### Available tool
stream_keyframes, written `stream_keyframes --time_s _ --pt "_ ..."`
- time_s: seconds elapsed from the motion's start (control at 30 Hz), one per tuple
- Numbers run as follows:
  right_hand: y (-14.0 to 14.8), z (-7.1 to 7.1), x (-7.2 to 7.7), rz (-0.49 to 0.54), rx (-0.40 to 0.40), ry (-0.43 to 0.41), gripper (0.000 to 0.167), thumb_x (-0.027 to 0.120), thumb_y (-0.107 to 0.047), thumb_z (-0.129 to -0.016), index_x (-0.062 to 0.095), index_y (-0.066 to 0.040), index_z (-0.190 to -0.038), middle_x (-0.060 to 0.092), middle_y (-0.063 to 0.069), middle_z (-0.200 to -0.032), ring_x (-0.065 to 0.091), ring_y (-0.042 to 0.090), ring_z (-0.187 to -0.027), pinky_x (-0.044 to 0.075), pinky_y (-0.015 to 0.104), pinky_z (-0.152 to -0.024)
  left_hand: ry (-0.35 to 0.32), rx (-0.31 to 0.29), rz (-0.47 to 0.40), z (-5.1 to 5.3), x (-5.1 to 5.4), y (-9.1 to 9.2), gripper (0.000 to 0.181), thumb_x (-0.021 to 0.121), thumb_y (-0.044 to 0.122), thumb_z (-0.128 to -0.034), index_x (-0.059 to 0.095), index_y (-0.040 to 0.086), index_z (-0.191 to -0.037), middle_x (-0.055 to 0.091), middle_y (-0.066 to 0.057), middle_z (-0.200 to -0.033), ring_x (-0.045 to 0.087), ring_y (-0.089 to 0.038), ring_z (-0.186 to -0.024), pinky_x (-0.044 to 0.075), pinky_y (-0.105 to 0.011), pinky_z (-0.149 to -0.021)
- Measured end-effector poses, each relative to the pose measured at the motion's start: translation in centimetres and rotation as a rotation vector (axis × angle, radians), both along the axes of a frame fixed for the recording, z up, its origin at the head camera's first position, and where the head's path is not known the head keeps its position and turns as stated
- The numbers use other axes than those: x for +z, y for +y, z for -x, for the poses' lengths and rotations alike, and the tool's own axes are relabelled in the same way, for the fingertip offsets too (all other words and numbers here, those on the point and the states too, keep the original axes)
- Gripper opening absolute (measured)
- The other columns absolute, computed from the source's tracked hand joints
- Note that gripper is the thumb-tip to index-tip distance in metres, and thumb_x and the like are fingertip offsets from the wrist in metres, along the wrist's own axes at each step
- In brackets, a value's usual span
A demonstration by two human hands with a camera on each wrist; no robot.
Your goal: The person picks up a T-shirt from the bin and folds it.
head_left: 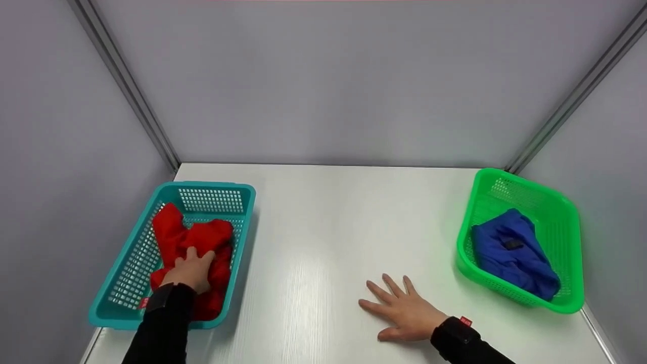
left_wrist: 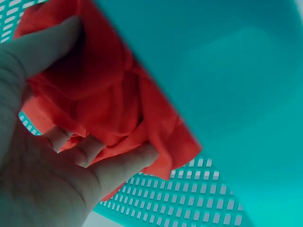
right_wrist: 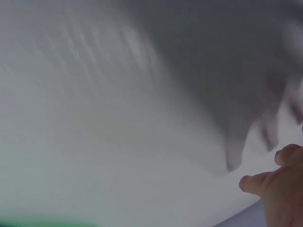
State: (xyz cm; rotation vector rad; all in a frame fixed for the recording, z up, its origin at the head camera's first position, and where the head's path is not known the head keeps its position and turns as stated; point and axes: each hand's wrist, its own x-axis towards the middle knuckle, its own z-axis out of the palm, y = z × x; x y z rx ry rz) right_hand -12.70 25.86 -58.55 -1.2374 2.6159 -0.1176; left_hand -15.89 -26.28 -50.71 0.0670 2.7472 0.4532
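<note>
Crumpled red cloth [head_left: 206,236] lies in the teal basket [head_left: 252,217] at the left. My left hand [head_left: 190,271] reaches into this basket and touches the cloth. In the left wrist view, the thumb and extended fingers of my left hand [left_wrist: 52,165] stand wide apart against the red cloth [left_wrist: 113,99]; some fingertips are hidden in its folds. Over the white table, right of centre, my right hand [head_left: 410,314] is held palm down with fingers spread, holding nothing. The right wrist view shows part of my right hand [right_wrist: 281,184] and a shadow on the tabletop.
A green basket [head_left: 571,253] stands at the right of the white table [head_left: 323,227], with crumpled blue cloth [head_left: 510,253] carrying a small black patch inside. Grey panels [head_left: 343,86] enclose the table at the back and both sides.
</note>
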Motion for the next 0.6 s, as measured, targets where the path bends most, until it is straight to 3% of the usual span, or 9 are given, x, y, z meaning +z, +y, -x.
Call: stream_keyframes --time_s 0.17,0.27,0.37,0.47,0.6 --pt "0.3 -0.1 -0.6 -0.009 -0.035 -0.040 0.078 0.056 -0.066 -0.096 0.030 -0.036 -0.163 0.017 0.009 -0.172 0.015 0.050 -0.153 0.019 0.082 -0.107 -0.012 0.001 0.019 0.0 0.0 -0.2 0.035 0.071 -0.003 -0.0856 0.059 -0.004 -0.118 0.058 -0.028 -0.110 0.055 -0.048 -0.094 0.051 -0.067 -0.079" --pt "0.3 -0.2 -0.6 -0.003 -0.042 -0.048 0.079 0.057 -0.066 -0.096 0.029 -0.036 -0.163 0.017 0.008 -0.172 0.014 0.050 -0.154 0.019 0.082 -0.107 -0.006 0.048 -0.019 -0.1 -0.1 -0.5 0.029 0.072 0.000 -0.0845 0.060 -0.002 -0.111 0.064 -0.020 -0.099 0.058 -0.038 -0.084 0.053 -0.060 -0.076" --pt "0.2 -0.1 -0.5 0.007 -0.038 -0.050 0.079 0.057 -0.066 -0.096 0.029 -0.036 -0.164 0.017 0.008 -0.172 0.015 0.050 -0.153 0.019 0.082 -0.107 0.051 0.114 -0.075 -0.1 0.2 -0.9 0.021 0.069 0.002 -0.0844 0.060 -0.001 -0.103 0.063 -0.016 -0.089 0.057 -0.033 -0.076 0.052 -0.053 -0.070" --pt "0.2 -0.1 -0.6 0.006 -0.037 -0.052 0.080 0.056 -0.066 -0.096 0.028 -0.036 -0.164 0.017 0.008 -0.172 0.014 0.050 -0.154 0.019 0.082 -0.107 0.133 0.183 -0.127 0.5 1.4 -1.2 0.017 0.065 0.004 -0.0861 0.057 -0.002 -0.100 0.063 -0.019 -0.086 0.058 -0.035 -0.074 0.052 -0.051 -0.069" --pt "0.3 -0.1 -0.8 0.016 -0.032 -0.046 0.079 0.056 -0.067 -0.096 0.029 -0.036 -0.164 0.017 0.009 -0.172 0.016 0.051 -0.153 0.020 0.082 -0.106 0.310 0.304 -0.223 2.1 5.3 -0.6 0.020 0.063 0.009 -0.0911 0.055 -0.003 -0.105 0.065 -0.028 -0.095 0.061 -0.040 -0.082 0.053 -0.052 -0.072"
